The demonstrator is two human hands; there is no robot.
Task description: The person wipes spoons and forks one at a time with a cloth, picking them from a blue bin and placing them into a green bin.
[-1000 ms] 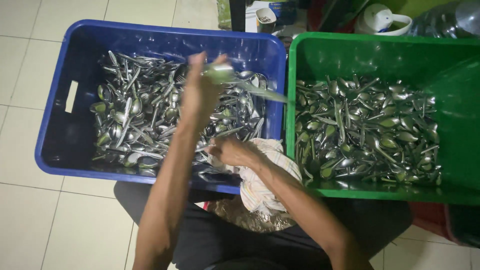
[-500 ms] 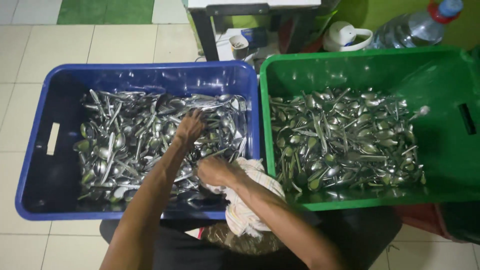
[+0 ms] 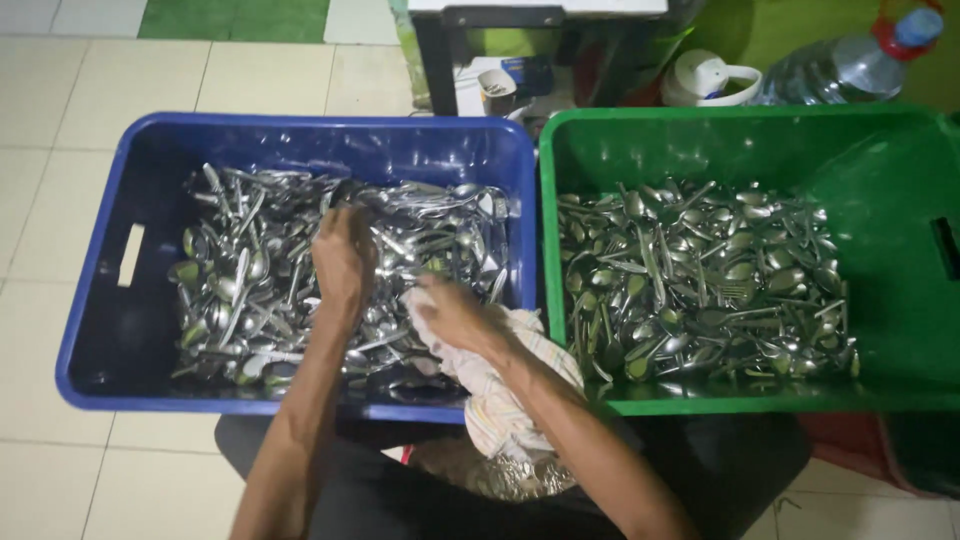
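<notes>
A blue plastic crate on the left holds a heap of metal spoons. My left hand reaches down into the middle of that heap, its fingertips hidden among the cutlery. My right hand rests at the crate's near right corner, gripping a pale striped cloth that hangs over the rim onto my lap. A green crate on the right holds another pile of spoons and forks.
The two crates stand side by side, touching, on a pale tiled floor. Behind them are a dark stand, a white lidded container and a clear plastic bottle. My knees are just below the crates.
A second ago my left hand was raised with a spoon over the blue crate's right side. It has since dropped back into the blue crate's heap. The right hand kept hold of the cloth.
</notes>
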